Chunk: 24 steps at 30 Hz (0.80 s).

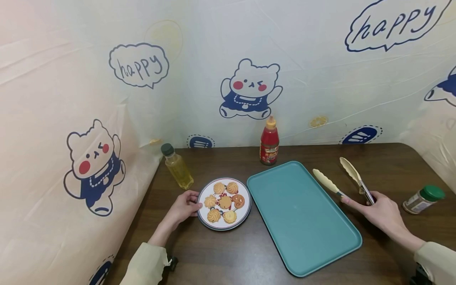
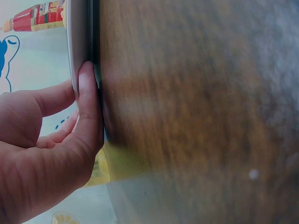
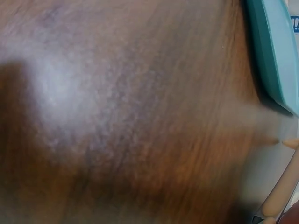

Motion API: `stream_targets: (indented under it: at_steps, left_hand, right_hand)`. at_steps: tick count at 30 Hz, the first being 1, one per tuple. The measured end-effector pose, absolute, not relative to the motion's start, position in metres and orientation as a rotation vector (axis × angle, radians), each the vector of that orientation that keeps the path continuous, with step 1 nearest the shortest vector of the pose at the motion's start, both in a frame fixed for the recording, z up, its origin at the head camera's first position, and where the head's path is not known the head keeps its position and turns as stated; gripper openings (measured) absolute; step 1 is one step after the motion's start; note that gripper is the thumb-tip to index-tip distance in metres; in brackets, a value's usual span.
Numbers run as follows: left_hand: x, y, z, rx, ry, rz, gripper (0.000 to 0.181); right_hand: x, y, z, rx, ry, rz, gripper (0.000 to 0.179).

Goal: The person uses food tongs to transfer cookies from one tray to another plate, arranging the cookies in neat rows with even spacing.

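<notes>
My left hand (image 1: 185, 206) pinches the left rim of a round plate (image 1: 202, 215), thumb over the edge and fingers beneath it in the left wrist view. Several cookies (image 1: 225, 202) of different shapes lie on the plate, which has a dark band round its edge. Over the table's right side, my right hand (image 1: 382, 211) grips a pair of tongs (image 1: 325, 181) with cream tips spread apart, pointing away from me. In the right wrist view only part of the tongs (image 3: 280, 189) shows at the lower right. A teal tray (image 1: 303, 217) lies between the plate and the right hand.
Behind the plate stands an oil bottle (image 1: 179, 170) with a dark cap. A red squeeze bottle (image 1: 268, 146) is at the back, beyond the tray. To the right of my right hand sits a green-lidded jar (image 1: 422, 200). A printed cloth (image 1: 199, 79) hangs behind the brown table (image 1: 221, 257).
</notes>
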State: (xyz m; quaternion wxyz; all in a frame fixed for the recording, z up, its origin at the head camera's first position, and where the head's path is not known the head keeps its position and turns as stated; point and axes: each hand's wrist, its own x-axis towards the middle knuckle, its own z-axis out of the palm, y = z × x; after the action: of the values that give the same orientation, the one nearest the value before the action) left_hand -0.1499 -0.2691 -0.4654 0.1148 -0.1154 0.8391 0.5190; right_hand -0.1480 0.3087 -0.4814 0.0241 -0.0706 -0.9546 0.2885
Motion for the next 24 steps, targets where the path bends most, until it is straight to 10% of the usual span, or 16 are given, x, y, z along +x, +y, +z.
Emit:
stream_targets:
  at_steps: [24]
  left_hand:
    - [-0.1500, -0.2685, -0.4636, -0.278, 2.641, 1.431, 0.030]
  right_hand:
    - [-0.1428, 0.3098, -0.4765, -0.118, -2.995, 0.753, 0.092]
